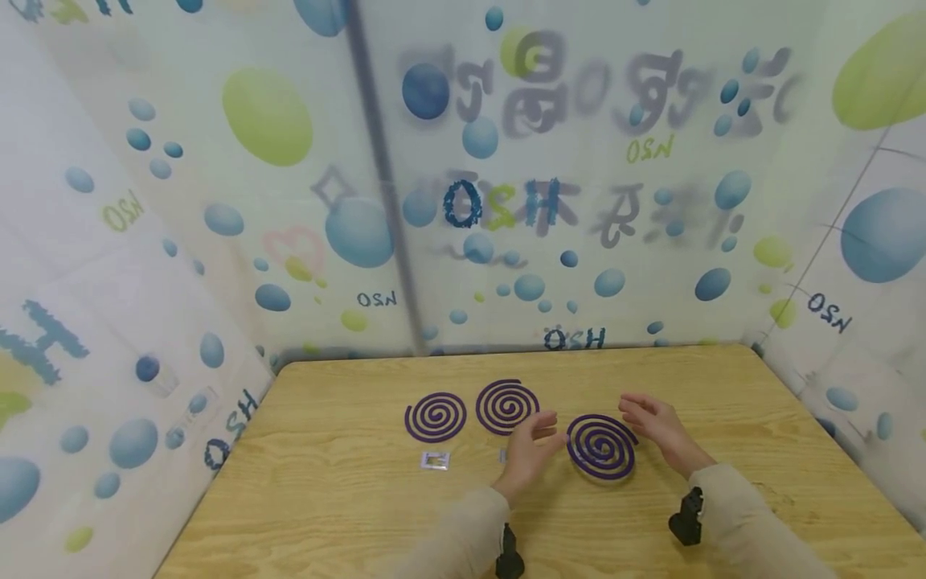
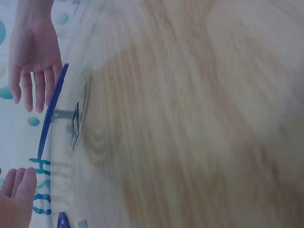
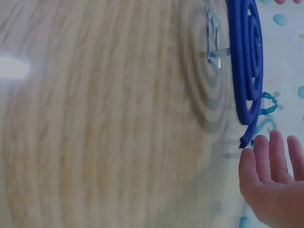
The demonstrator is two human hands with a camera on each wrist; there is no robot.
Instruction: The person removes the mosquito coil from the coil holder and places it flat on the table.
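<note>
Both my hands are empty. My left hand (image 1: 530, 452), at nine o'clock from the raised coil, has its fingers loosely bent and the thumb apart; my right hand (image 1: 661, 430), between two and three o'clock, has its fingers stretched out nearly straight. Between them is a flat purple spiral coil (image 1: 600, 445), held up off the tabletop by a small silvery metal stand (image 2: 64, 114) with a short stem. My left thumb is just beside the coil's edge, and my right fingertips are close to its loose outer end; I cannot tell whether either one touches.

A beige sleeve (image 1: 463, 531) covers each forearm, and a black wrist mount (image 1: 510, 555) sits at each cuff.

At ten o'clock from the raised coil, just past my left fingertips, a second purple spiral (image 1: 509, 407) lies on the table. A third purple spiral (image 1: 436, 416) lies farther off, a shade past nine. Just below that third one is a flat silvery metal piece (image 1: 435, 461), and a similar bit of metal (image 1: 502, 455) is half hidden behind my left hand.

Under it all is a pale wood-grain table (image 1: 325, 482). At twelve o'clock a whitish sheet (image 1: 600, 249) with blue and green ovals and mirrored "H2O" lettering stands behind the table, with a dark upright pole (image 1: 383, 173) showing towards eleven
</note>
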